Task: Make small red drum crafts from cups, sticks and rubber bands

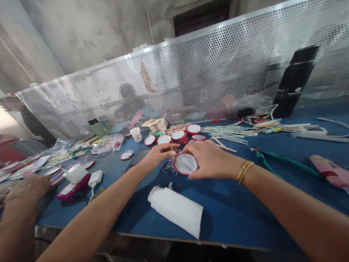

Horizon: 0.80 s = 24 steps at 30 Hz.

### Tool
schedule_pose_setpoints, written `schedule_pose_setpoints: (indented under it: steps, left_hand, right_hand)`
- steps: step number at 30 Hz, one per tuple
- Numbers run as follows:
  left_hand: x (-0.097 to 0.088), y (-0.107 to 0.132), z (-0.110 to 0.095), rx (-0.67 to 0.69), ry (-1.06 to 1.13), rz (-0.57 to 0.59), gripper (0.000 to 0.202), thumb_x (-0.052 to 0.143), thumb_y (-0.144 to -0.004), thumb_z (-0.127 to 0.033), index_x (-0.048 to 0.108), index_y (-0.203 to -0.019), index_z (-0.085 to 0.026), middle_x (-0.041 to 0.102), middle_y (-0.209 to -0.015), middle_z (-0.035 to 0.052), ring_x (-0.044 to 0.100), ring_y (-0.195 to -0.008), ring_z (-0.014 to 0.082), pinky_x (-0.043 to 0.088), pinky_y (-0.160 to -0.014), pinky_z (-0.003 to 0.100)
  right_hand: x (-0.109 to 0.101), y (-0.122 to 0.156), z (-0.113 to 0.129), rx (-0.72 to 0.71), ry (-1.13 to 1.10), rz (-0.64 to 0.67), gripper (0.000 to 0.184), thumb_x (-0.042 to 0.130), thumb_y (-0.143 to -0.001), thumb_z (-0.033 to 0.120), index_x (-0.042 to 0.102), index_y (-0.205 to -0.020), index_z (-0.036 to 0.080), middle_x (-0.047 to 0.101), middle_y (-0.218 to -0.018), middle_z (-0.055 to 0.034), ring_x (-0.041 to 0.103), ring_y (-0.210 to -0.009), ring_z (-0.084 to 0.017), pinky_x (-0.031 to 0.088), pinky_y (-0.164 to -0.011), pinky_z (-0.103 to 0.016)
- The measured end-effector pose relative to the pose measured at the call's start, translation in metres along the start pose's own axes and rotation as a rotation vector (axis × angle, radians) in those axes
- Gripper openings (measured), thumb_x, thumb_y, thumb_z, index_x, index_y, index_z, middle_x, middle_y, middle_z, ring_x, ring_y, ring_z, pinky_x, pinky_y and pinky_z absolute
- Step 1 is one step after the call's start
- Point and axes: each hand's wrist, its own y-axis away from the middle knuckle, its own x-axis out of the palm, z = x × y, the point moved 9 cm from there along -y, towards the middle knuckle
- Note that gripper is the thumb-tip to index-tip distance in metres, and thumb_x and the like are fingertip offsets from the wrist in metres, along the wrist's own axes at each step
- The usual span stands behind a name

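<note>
My right hand (208, 158), with a gold bracelet (244, 172) at the wrist, grips a small round red-rimmed white disc (186, 163) by its edge, white face toward me. At the disc's left edge, the thumb and forefinger of my left hand (158, 155) are pinched together. A thin yellowish strand shows at those fingertips; what they hold is too small to make out. Just under the hands lies a tangle of colourful thin loops (170, 165), partly hidden by the disc. Nearer to me is a white paper packet (177, 209) on the blue table (231, 214).
Behind my hands stand stacked red-rimmed discs (178, 136) and a paper cup (136, 134). Thin sticks (226, 134), green-handled pliers (286, 163) and a black case (296, 83) are to the right. At left are a magenta box (73, 189) and another person's hand (27, 193). A perforated metal screen (191, 72) closes off the back.
</note>
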Motion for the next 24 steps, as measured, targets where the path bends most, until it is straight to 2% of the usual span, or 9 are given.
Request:
schedule_pose_setpoints:
  steps: [3, 8, 14, 24]
  left_hand:
    - [0.000, 0.000, -0.001, 0.007, 0.048, -0.038, 0.044, 0.085, -0.062, -0.033, 0.074, -0.101, -0.015, 0.073, -0.100, 0.0087, 0.063, -0.091, 0.0191, 0.046, -0.089, 0.035]
    - [0.011, 0.003, -0.004, 0.043, 0.075, -0.010, 0.036, 0.084, -0.063, -0.032, 0.072, -0.092, -0.014, 0.071, -0.088, 0.0042, 0.061, -0.080, 0.0146, 0.046, -0.081, 0.030]
    - [0.015, 0.005, -0.004, 0.038, 0.005, -0.045, 0.049, 0.087, -0.056, -0.029, 0.067, -0.098, -0.013, 0.069, -0.086, 0.0034, 0.061, -0.078, 0.0147, 0.047, -0.076, 0.028]
    - [0.013, 0.004, -0.002, 0.096, -0.123, -0.028, 0.045, 0.085, -0.061, -0.035, 0.064, -0.095, -0.013, 0.065, -0.083, 0.0021, 0.058, -0.074, 0.0135, 0.046, -0.071, 0.025]
  right_hand:
    - [-0.012, -0.003, -0.011, 0.104, 0.045, -0.179, 0.050, 0.075, -0.062, 0.052, 0.060, -0.099, 0.022, 0.066, -0.097, -0.0082, 0.057, -0.092, -0.029, 0.033, -0.081, -0.041]
    - [-0.018, 0.002, -0.010, 0.186, 0.120, -0.325, 0.050, 0.062, -0.073, 0.063, 0.057, -0.098, 0.020, 0.065, -0.098, -0.0121, 0.057, -0.095, -0.032, 0.032, -0.083, -0.044]
    - [-0.010, 0.003, -0.002, 0.174, 0.189, -0.346, 0.045, 0.061, -0.074, 0.059, 0.053, -0.092, 0.019, 0.064, -0.095, -0.0114, 0.057, -0.093, -0.030, 0.030, -0.084, -0.043]
    - [-0.010, 0.003, 0.002, 0.085, 0.214, -0.402, 0.040, 0.059, -0.077, 0.055, 0.055, -0.094, 0.019, 0.064, -0.093, -0.0087, 0.056, -0.092, -0.027, 0.027, -0.085, -0.041]
